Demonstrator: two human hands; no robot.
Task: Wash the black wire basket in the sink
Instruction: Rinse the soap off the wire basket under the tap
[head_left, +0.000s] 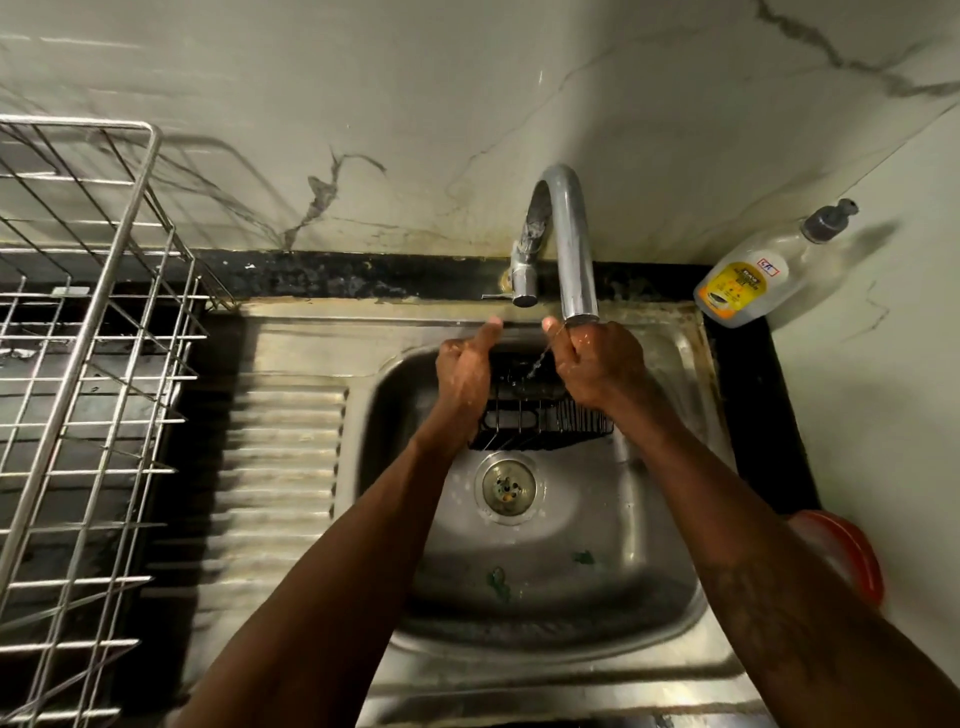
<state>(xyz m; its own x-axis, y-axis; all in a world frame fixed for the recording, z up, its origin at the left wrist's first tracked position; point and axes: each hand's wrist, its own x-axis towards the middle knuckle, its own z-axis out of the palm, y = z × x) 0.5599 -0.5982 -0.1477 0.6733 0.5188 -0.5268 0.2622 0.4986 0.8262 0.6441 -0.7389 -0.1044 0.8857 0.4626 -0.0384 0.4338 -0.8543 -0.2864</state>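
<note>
Fingers (489, 331): head view, frame centre; curled on the black wire basket (540, 423), left hand (464, 374) on its left end, right hand (597, 366) on its right end.
Basket place: tilted in the upper part of the steel sink bowl (519, 642), above the round drain (508, 488); whether it touches the bowl wall I cannot tell.
Water: thin stream from the curved chrome tap (571, 244) falls between the hands.
Slip risk: wet skin on thin wire; a slackened grip could drop the basket onto the drain.
Knock risk: right hand sits just under the spout; lifting could strike it.
Splash risk: stronger flow on the wires could spray the black tabletop (745, 395) and clear soap bottle (748, 283), upper right.
</note>
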